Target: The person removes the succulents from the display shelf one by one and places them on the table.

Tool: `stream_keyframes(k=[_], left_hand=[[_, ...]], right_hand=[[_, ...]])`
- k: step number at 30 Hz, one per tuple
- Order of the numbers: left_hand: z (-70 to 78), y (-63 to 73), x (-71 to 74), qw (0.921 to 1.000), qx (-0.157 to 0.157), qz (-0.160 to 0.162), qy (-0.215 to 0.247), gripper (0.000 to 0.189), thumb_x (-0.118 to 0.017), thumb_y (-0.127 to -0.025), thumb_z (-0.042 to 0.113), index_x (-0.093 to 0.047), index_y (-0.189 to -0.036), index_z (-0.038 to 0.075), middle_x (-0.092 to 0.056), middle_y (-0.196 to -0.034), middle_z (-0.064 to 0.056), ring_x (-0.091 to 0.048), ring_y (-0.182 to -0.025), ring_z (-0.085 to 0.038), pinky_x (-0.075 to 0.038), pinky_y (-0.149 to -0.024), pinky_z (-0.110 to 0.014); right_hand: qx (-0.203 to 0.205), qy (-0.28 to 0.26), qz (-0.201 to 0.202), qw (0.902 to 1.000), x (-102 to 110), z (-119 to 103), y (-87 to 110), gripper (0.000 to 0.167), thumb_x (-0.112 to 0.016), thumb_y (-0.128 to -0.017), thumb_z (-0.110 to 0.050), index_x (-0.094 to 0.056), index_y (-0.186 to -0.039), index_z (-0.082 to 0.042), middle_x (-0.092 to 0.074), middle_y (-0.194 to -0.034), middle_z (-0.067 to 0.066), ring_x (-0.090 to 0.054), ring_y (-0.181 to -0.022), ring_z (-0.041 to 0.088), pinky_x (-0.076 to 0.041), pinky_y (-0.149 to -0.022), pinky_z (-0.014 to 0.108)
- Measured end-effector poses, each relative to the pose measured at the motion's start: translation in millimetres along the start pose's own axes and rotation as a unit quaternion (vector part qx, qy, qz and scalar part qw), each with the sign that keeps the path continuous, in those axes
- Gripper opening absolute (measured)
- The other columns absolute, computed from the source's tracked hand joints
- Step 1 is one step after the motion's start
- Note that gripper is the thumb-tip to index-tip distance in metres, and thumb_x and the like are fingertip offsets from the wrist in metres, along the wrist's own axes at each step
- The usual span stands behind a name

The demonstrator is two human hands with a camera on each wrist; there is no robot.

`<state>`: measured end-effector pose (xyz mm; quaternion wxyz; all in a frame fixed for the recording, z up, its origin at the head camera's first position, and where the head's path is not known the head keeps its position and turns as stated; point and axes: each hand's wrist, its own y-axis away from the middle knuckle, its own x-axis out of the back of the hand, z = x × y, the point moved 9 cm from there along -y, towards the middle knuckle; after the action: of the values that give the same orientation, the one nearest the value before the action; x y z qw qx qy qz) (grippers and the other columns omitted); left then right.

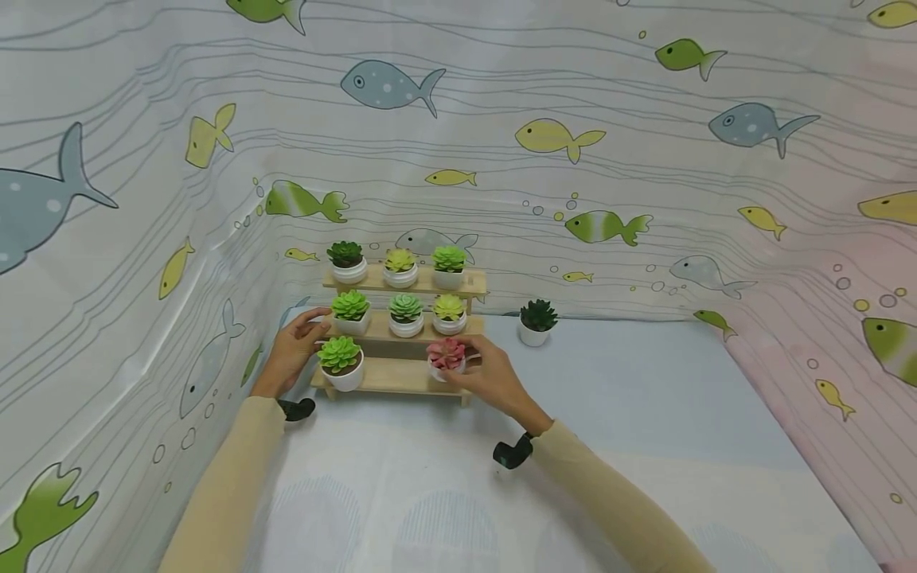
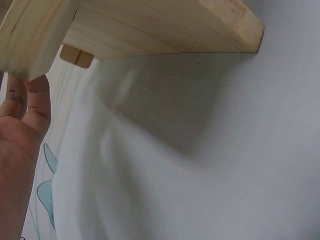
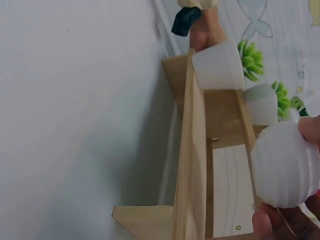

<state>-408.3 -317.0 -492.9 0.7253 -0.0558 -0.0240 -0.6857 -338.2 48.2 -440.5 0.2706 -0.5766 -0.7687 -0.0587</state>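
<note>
Pink succulent (image 1: pixel 446 355) in right hand (image 1: pixel 490 370), near shelf (image 1: pixel 396 372) edge.

Sm. sheet-lined corner, display-nook type; home vs. studio, can't tell. Fish-print sheeting (image 1: pixel 487 48) covers the walls: back wall beyond both hands, one side wall left of the left hand (image 1: pixel 292 354), another, pinkish in tone, far right of the right hand (image 1: pixel 493 374). Print = blue, green & yellow fish, bubbles, wavy lines; kids'-rm. look. Pale cloth (image 1: pixel 401 442) w/ faint rounded motifs covers the flat work surface below the hands. Decor adds to the display feel: tiered wooden stand (image 1: pixel 397 376) betw. hands, w/ sm. potted succulents (image 1: pixel 406 316); dark green plant (image 1: pixel 536 322) just beyond & right of right hand.
</note>
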Motion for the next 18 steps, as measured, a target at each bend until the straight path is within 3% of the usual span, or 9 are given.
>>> stream_keyframes(k=[9,18], left_hand=[[-6.7,-6.0,4.2,0.9997,-0.001,0.004,-0.025,0.061,-0.069,-0.097,0.047,-0.055,-0.148,0.016,-0.064,-0.119,0.001,-0.064,-0.103,-0.012,-0.054,-0.080,-0.022],[-9.2,-7.7,4.0,1.0000,0.004,0.001,-0.008,0.057,-0.071,-0.096,0.045,-0.057,-0.145,0.019,-0.064,-0.118,0.001,-0.065,-0.101,-0.012,-0.054,-0.079,-0.022]], right_hand=[[-0.002,0.013,0.011,0.9999,13.3,1.8,5.7,0.062,-0.087,-0.086,-0.029,-0.060,-0.140,-0.011,-0.063,-0.125,0.003,-0.064,-0.108,0.022,-0.056,-0.093,0.038],[-0.002,0.008,0.017,0.9998,24.0,10.0,8.9,0.062,-0.086,-0.086,-0.027,-0.059,-0.139,-0.009,-0.063,-0.125,0.006,-0.062,-0.112,0.024,-0.054,-0.096,0.043]])
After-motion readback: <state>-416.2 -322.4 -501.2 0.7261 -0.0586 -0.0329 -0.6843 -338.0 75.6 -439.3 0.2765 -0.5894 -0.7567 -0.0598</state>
